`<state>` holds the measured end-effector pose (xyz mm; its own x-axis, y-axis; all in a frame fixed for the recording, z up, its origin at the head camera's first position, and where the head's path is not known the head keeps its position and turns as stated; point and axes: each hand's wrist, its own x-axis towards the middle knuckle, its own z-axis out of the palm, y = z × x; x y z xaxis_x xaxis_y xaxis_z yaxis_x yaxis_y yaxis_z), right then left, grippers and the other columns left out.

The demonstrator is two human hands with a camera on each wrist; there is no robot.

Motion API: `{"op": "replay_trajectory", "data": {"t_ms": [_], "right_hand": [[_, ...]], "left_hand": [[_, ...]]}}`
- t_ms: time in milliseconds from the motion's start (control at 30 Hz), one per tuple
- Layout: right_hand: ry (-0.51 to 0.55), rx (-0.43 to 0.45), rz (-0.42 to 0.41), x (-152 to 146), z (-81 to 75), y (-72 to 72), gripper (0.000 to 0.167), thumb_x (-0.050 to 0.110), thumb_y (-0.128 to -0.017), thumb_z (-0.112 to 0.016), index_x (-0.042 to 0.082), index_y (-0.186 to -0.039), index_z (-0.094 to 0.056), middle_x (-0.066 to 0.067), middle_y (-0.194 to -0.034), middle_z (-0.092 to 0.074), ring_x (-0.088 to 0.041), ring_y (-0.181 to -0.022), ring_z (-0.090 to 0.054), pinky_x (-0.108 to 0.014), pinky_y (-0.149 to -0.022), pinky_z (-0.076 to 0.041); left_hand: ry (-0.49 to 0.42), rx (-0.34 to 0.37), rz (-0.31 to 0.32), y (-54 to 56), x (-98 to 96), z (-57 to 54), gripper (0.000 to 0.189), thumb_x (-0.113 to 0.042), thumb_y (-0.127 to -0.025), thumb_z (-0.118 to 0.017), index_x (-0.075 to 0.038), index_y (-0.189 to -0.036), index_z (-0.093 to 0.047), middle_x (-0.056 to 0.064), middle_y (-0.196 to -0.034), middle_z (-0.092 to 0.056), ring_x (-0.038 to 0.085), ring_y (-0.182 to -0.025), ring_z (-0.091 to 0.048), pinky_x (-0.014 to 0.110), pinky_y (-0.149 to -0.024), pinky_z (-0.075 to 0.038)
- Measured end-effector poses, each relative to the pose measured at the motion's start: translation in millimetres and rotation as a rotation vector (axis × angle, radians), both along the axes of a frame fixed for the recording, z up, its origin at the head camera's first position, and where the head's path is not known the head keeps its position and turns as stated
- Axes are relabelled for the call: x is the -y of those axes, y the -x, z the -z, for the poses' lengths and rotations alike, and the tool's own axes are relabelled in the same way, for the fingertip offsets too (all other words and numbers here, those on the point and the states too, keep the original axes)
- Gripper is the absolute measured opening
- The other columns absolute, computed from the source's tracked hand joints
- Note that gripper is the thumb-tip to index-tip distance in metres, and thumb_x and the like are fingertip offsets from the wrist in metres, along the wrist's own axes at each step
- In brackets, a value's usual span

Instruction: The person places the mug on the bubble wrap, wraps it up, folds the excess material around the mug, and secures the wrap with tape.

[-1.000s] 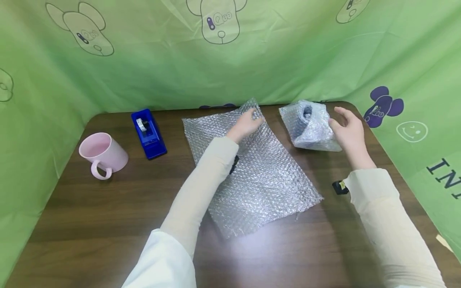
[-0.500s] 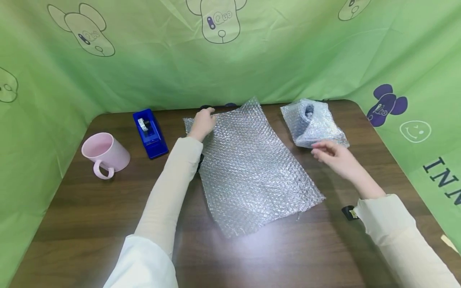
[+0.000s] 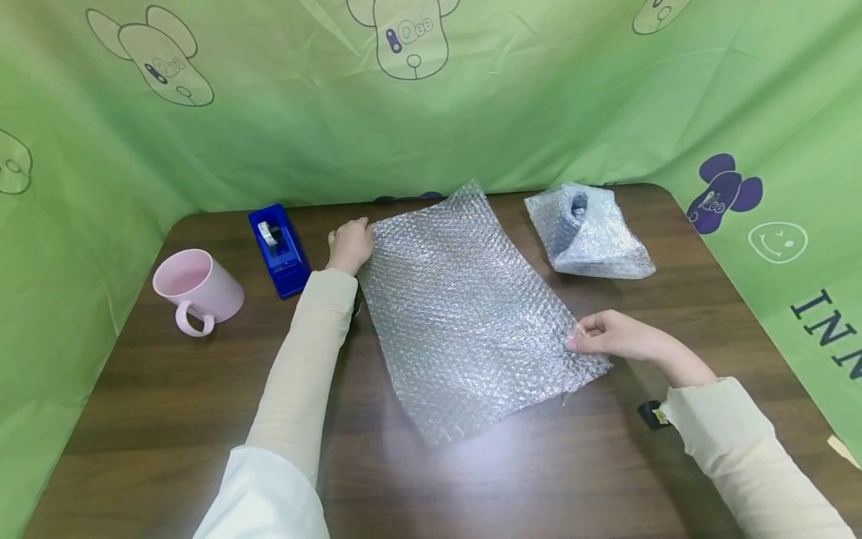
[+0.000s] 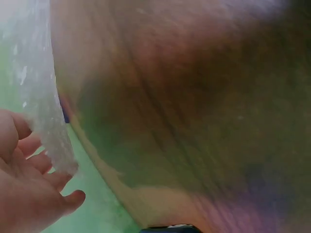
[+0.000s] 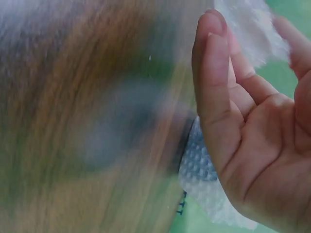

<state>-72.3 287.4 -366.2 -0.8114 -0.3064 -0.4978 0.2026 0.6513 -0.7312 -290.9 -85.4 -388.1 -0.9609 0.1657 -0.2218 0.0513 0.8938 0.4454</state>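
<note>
A sheet of clear bubble wrap (image 3: 465, 299) lies spread at an angle over the middle of the wooden table. My left hand (image 3: 351, 245) grips its far left corner; in the left wrist view the fingers of the left hand (image 4: 34, 179) curl about the edge of the wrap (image 4: 46, 97). Over on the near right side, my right hand (image 3: 616, 337) pinches the sheet's edge between thumb and fingers. The right wrist view shows the right hand (image 5: 257, 131) close up, with part of the wrap (image 5: 255, 29) between thumb and fingers.
A bubble-wrapped bundle (image 3: 589, 236) with a round opening sits at the back right. On the left stand a pink mug (image 3: 212, 292) and a blue tape dispenser (image 3: 283, 258). Green printed cloth (image 3: 269, 135) encloses the table's (image 3: 202, 427) back and sides.
My left hand has moved left across the bubble wrap to its far left corner. My right hand has come down from beside the wrapped bundle and taken hold of the sheet's right edge.
</note>
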Motion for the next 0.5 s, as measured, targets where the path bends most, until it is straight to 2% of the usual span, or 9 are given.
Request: {"op": "replay_trajectory", "data": {"t_ms": [133, 267, 367, 500], "right_hand": [[0.055, -0.013, 0.017, 1, 4.3, -1.3, 0.020, 0.011, -0.093, -0.056, -0.009, -0.090, -0.057, 0.012, -0.062, -0.051, 0.002, -0.052, -0.043, -0.019, -0.049, -0.040], [0.053, -0.048, 0.028, 1, 6.9, -3.0, 0.016, 0.010, -0.094, -0.053, -0.005, -0.090, -0.053, 0.009, -0.068, -0.051, 0.000, -0.059, -0.048, -0.020, -0.055, -0.044], [0.057, -0.053, 0.053, 3, 7.3, -3.8, 0.015, 0.011, -0.094, -0.051, -0.004, -0.092, -0.050, 0.006, -0.069, -0.049, -0.002, -0.059, -0.049, -0.022, -0.056, -0.046], [0.052, -0.074, 0.073, 5, 9.4, -3.1, 0.022, 0.011, -0.095, -0.047, -0.009, -0.105, -0.050, 0.000, -0.076, -0.055, -0.002, -0.064, -0.051, -0.022, -0.062, -0.048]], "left_hand": [[0.011, 0.003, -0.021, 0.0, 3.3, 5.8, 0.050, -0.035, -0.103, -0.036, -0.004, -0.143, -0.040, 0.022, -0.144, -0.044, 0.040, -0.133, -0.039, 0.053, -0.116, -0.018], [0.018, -0.004, -0.046, -0.9, 7.4, 9.8, 0.052, -0.043, -0.100, -0.043, -0.003, -0.133, -0.052, 0.025, -0.134, -0.049, 0.042, -0.125, -0.043, 0.050, -0.111, -0.025], [0.008, 0.007, -0.050, -2.6, 10.4, 11.4, 0.047, -0.042, -0.099, -0.047, -0.005, -0.125, -0.059, 0.023, -0.128, -0.052, 0.040, -0.121, -0.045, 0.049, -0.106, -0.029], [-0.014, 0.013, -0.052, -4.7, 13.5, 14.1, 0.037, -0.037, -0.098, -0.051, -0.005, -0.115, -0.062, 0.021, -0.123, -0.054, 0.038, -0.118, -0.047, 0.049, -0.103, -0.032]]}}
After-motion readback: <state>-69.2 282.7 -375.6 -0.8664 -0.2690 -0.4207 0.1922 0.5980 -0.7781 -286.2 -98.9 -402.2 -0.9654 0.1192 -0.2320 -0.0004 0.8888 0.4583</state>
